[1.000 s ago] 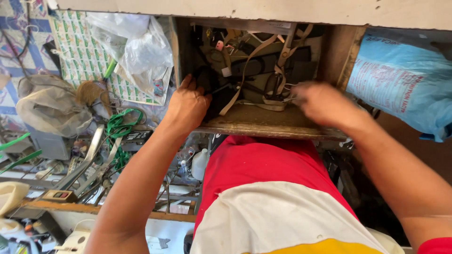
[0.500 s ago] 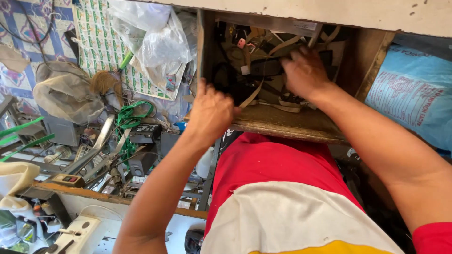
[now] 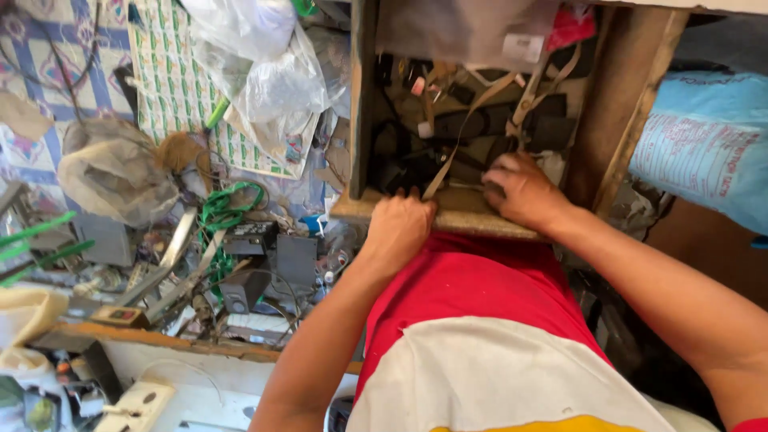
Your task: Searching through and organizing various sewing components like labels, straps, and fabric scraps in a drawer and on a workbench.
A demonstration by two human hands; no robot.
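While 1 wooden drawer [image 3: 364, 104] stands open, left hand [image 3: 398, 230] curls on its front edge; right hand [image 3: 522, 190] fingers bent among straps [image 3: 448, 156].

Landmark: wooden drawer [image 3: 460, 220]. Inside it, straps [image 3: 448, 156] and small parts. On its front edge, left hand [image 3: 398, 226]; just right of that, right hand [image 3: 522, 190], reaching in among the straps. Left of the drawer, plastic bags [image 3: 268, 76], cord [image 3: 228, 210] and clutter of tools [image 3: 172, 264]. Right of the drawer, sack [image 3: 708, 144]. Below the clutter, power strip [image 3: 136, 404].
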